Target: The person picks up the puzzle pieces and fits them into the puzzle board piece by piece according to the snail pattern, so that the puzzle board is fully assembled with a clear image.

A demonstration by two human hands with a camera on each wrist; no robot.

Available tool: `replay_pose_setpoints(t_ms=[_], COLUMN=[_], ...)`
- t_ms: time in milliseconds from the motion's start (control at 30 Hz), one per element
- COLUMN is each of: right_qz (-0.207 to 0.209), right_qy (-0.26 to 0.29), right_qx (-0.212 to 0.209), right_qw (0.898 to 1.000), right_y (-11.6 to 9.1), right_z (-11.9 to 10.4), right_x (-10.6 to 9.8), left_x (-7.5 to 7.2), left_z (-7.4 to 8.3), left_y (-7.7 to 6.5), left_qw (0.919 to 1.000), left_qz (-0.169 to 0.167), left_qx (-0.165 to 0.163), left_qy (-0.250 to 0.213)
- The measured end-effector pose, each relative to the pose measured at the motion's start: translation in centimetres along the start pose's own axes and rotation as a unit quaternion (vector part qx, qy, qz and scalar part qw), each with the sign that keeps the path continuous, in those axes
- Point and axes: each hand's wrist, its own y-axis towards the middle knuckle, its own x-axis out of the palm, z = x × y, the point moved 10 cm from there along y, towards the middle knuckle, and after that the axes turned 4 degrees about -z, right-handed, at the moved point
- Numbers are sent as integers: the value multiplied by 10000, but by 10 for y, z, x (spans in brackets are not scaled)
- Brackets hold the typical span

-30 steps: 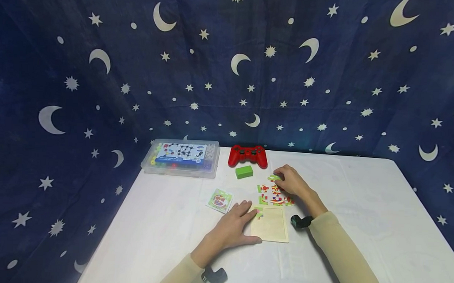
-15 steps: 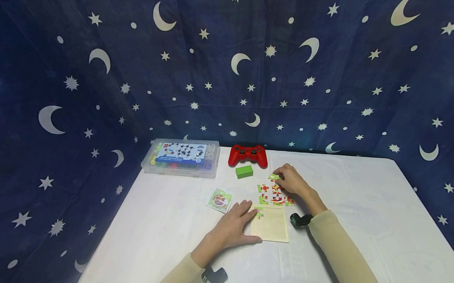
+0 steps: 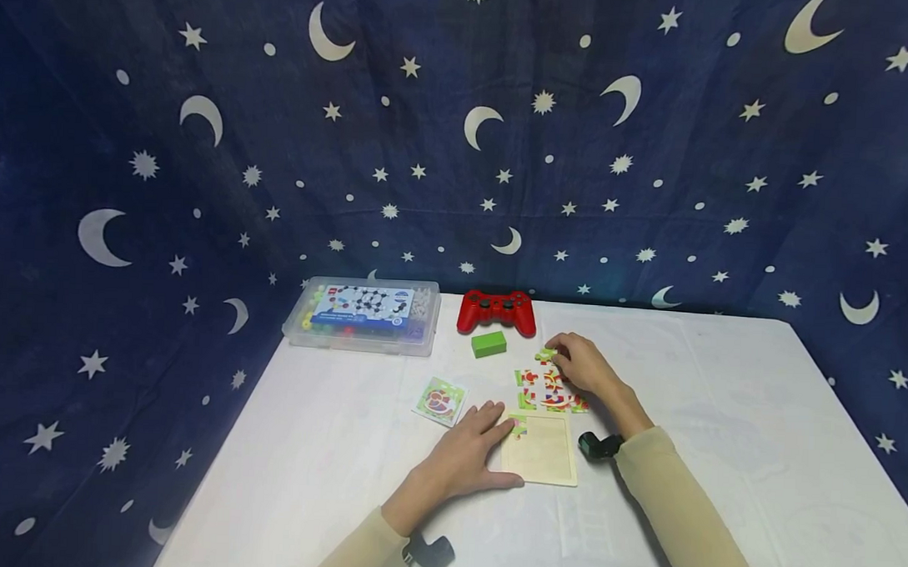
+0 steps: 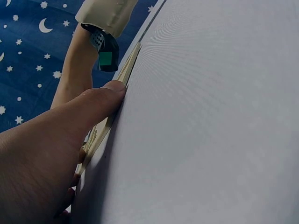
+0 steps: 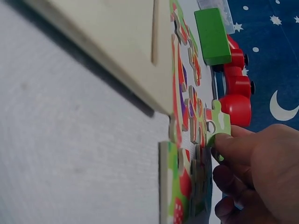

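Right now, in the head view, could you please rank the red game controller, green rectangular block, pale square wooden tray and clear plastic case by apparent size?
1. Clear plastic case, largest
2. Pale square wooden tray, partly covered by the left hand
3. Red game controller
4. Green rectangular block, smallest

In the head view the left grip [image 3: 459,455] covers part of the left edge of the wooden puzzle tray [image 3: 541,453], both sleeves [image 3: 682,504] run off the bottom, and the fine print on the plastic case's label [image 3: 366,307] is too small to read. In the right wrist view the right grip [image 5: 264,170], cut off at the right, hides part of the pinched puzzle piece [image 5: 222,121]; the green block [image 5: 212,37] partly masks the red game controller [image 5: 236,109].
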Motion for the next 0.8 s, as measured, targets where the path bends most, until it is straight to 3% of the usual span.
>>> replay_pose_setpoints(t_ms=[600,800], right_qz=[601,602], right_qy=[386,544], right_qx=[37,52], right_qw=[9974,9967], right_y=[-12,-22], right_z=[3,1], right_x=[-13,-12], left_x=[1,3], left_z=[-2,-2], left_y=[2,1], left_qw=[10000,10000], left_qz=[-40,-57], left_qx=[-14,-20], left_qy=[-7,-39])
